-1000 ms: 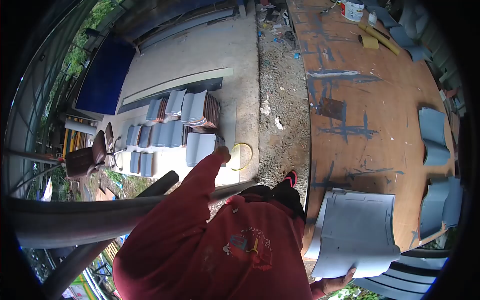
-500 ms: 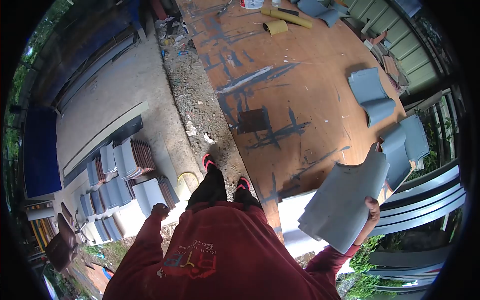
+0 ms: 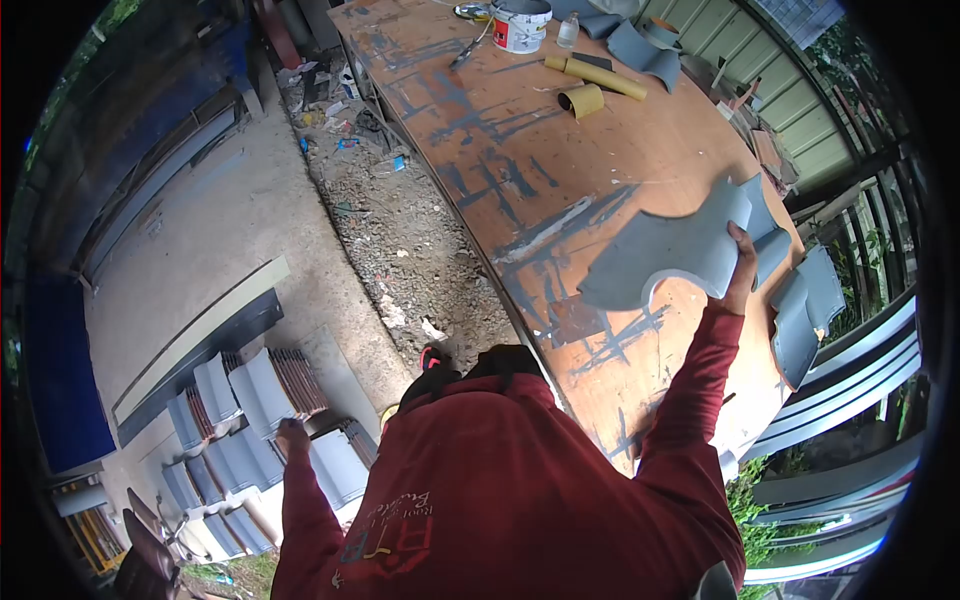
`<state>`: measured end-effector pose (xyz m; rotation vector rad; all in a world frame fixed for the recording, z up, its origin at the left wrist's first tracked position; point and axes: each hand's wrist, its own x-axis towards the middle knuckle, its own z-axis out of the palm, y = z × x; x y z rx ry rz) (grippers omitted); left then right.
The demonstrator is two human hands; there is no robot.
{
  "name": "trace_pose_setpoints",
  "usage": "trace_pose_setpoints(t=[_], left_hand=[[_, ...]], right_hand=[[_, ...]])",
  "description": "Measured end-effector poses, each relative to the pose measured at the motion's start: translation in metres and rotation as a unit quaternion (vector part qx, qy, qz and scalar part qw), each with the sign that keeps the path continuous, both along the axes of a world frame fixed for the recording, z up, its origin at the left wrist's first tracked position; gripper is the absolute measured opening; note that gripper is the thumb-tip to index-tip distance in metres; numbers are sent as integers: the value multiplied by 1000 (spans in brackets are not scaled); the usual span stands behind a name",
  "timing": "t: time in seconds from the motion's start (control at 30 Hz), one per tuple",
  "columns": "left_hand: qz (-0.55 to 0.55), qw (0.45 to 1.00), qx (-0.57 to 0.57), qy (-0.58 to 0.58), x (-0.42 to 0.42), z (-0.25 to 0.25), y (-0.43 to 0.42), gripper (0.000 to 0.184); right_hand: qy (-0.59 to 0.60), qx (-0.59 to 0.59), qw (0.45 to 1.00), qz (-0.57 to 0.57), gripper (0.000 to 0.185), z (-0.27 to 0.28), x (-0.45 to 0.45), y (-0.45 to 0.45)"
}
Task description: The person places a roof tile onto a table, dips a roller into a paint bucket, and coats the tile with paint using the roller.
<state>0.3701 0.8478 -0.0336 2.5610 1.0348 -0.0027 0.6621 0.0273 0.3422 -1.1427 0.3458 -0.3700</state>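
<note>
- One curved grey tile is gripped along its edge by the right hand, over the bench; whether it touches the wood cannot be told
- The left hand is nearest several tile stacks, too overlapped to count; whether it is open or closed cannot be told
- Two yellow rolls, one white bucket and one clear bottle stand or lie at the far end
- The bucket's red-marked label is unreadable; the red shirt bears large letters, seemingly "BTB"
</note>
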Motion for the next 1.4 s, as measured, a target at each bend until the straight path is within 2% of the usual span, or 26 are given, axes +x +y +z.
trace_pose_setpoints(t=[0.03, 0.13, 0.2, 0.27, 0.3, 0.37, 0.43, 0.5, 0.53, 0.57, 0.63, 0.7, 0.73, 0.77, 0.8, 0.83, 0.93, 1.1, 1.13, 1.17, 1.2, 1.23, 1.27, 1.3, 1.37, 1.4], left_hand=[[-6, 996, 3, -89, 31, -8, 34, 21], [52, 985, -17, -163, 130, 30, 96, 29], [21, 977, -5, -213, 185, 110, 90, 42], [-1, 952, 85, -293, 226, 148, 109, 51], [32, 950, 40, -309, 243, 183, 107, 55], [58, 924, -1, -378, 277, 244, 103, 42], [-4, 850, -14, -527, 323, 291, 96, 26], [-43, 829, -42, -556, 363, 317, 123, 20], [-24, 837, -42, -545, 387, 338, 120, 20], [-24, 839, -35, -543, 413, 351, 118, 20], [-57, 819, -71, -566, 471, 368, 120, 23], [-57, 842, -135, -520, 527, 369, 141, 27], [-29, 844, -147, -515, 565, 371, 125, 29], [-63, 878, -132, -455, 589, 368, 132, 31], [-81, 902, -83, -415, 612, 362, 136, 31], [-94, 921, -36, -377, 635, 351, 141, 31], [-112, 925, -65, -357, 677, 285, 174, 29], [-16, 970, -87, -227, 647, 131, 242, 15], [-5, 983, -66, -171, 630, 110, 244, 14], [-1, 991, -10, -135, 609, 52, 282, 17], [35, 992, -78, -89, 592, 50, 266, 22], [-6, 1000, -12, -15, 565, -6, 304, 26], [-48, 996, 39, 61, 549, 1, 286, 31], [-138, 978, 64, 140, 527, -33, 314, 35], [-337, 884, 129, 296, 492, -91, 366, 41], [-253, 907, 62, 330, 509, -53, 334, 42]], right_hand=[[14, 2, 1000, 1, 40, -12, 15, 5], [30, 4, 1000, -5, 47, -62, 43, 28], [69, 13, 997, -17, 55, -125, 65, 28], [94, 23, 995, -33, 54, -155, 54, 32], [99, 29, 993, -56, 53, -171, 48, 33], [237, -96, 964, -75, 48, -213, 23, -15], [427, -230, 865, -133, 46, -243, 5, -43], [506, -307, 789, -166, 44, -258, 3, -35], [453, -524, 719, -55, 44, -295, -12, -76], [364, -728, 581, -3, 47, -332, -25, -117], [473, -614, 600, -199, 49, -217, 39, 19], [385, -599, 675, -193, 53, -166, 93, 39], [316, -601, 698, -228, 43, -131, 128, 60], [142, -656, 712, -205, 33, -104, 150, 56], [91, -741, 623, -234, 26, -48, 182, 85], [57, -776, 587, -225, 26, -9, 208, 103], [16, -817, 555, -158, 26, 48, 271, 142], [17, -842, 537, -48, 26, 60, 351, 208], [24, -841, 539, -36, 26, 58, 361, 220], [32, -840, 541, -25, 26, 57, 369, 232], [40, -839, 543, -17, 26, 56, 376, 244], [50, -837, 545, -11, 26, 56, 382, 256], [60, -834, 548, -7, 26, 55, 386, 266], [68, -833, 550, -5, 26, 56, 391, 278], [84, -830, 552, -1, 26, 58, 398, 301], [90, -828, 553, -1, 26, 59, 401, 312]])
